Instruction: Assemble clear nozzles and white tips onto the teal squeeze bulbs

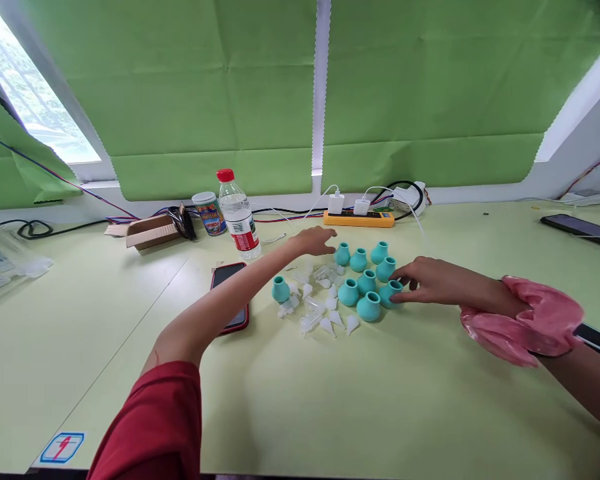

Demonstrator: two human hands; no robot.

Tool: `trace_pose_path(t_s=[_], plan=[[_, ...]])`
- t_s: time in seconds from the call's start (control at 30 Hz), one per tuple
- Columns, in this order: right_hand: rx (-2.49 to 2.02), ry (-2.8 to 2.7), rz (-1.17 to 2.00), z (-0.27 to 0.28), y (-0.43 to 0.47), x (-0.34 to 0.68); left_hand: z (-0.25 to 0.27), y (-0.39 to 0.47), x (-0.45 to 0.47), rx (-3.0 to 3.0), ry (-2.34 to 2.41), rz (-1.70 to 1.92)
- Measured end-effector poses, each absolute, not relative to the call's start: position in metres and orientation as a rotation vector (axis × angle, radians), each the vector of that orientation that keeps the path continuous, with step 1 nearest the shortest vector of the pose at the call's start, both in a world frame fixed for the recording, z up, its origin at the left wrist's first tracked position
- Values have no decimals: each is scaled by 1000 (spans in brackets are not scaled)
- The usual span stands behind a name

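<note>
Small teal vase-shaped pots, each with a round body and a flared neck, stand upright in a cluster on the table. My right hand (pixel 425 280) has its thumb and fingers around the rightmost pot (pixel 390 295). Reaching across to the back of the cluster, my left hand (pixel 316 241) has its fingers stretched out and apart, close beside the back-left pot (pixel 343 256). Whether it touches that pot I cannot tell. Apart on the left stands a single teal pot (pixel 281 291). Between it and the cluster lie white translucent cone-shaped pieces (pixel 353 324) and clear plastic pieces (pixel 311 321).
A phone with a red edge (pixel 240 319) lies partly under my left forearm. Behind are a water bottle (pixel 240 223), a printed can (pixel 210 215), an open cardboard box (pixel 153 232) and an orange power strip (pixel 360 219) with cables. Another dark phone (pixel 585 229) lies far right.
</note>
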State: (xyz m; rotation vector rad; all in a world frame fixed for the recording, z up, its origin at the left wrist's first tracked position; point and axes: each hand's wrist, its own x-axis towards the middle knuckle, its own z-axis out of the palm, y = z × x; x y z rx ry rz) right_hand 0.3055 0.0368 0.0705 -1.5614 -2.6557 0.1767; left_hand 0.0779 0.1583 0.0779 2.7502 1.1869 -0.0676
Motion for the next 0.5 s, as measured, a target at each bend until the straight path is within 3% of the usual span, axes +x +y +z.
trace_pose_path(t_s=[0.1, 0.2, 0.5], plan=[[-1632, -2543, 9, 80, 26, 298, 78, 162, 55, 2689, 1142, -266], [-1425, -2576, 3, 84, 11, 277, 70, 164, 39, 2630, 1072, -406], [-1223, -2922, 72, 66, 18, 254, 65, 141, 29, 2650, 880, -399]])
